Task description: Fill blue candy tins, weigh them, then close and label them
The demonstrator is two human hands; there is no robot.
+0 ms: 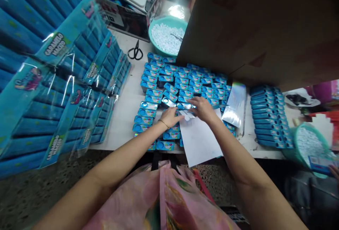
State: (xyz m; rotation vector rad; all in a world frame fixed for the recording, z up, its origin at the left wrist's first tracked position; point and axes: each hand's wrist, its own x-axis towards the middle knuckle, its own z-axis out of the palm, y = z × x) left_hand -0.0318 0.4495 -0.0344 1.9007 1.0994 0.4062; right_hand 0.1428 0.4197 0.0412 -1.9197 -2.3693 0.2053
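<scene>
Several small blue tins (169, 82) lie in rows on a white table (127, 113). My left hand (171, 116) rests on the tins near the front of the rows, fingers curled over a small pale item. My right hand (202, 108) reaches over the tins beside it, fingers bent around the same spot at the top edge of a white sheet (200, 140). What the fingers pinch is too small to name. The sheet hangs over the table's near edge.
Blue packaged strips in clear film (60, 92) fill the left. A teal bowl of white pellets (167, 36) and scissors (135, 51) sit at the back. A brown cardboard box (259, 25) looms at right, with stacked tins (267, 117), a silver foil bag (235, 104) and a second bowl (308, 145).
</scene>
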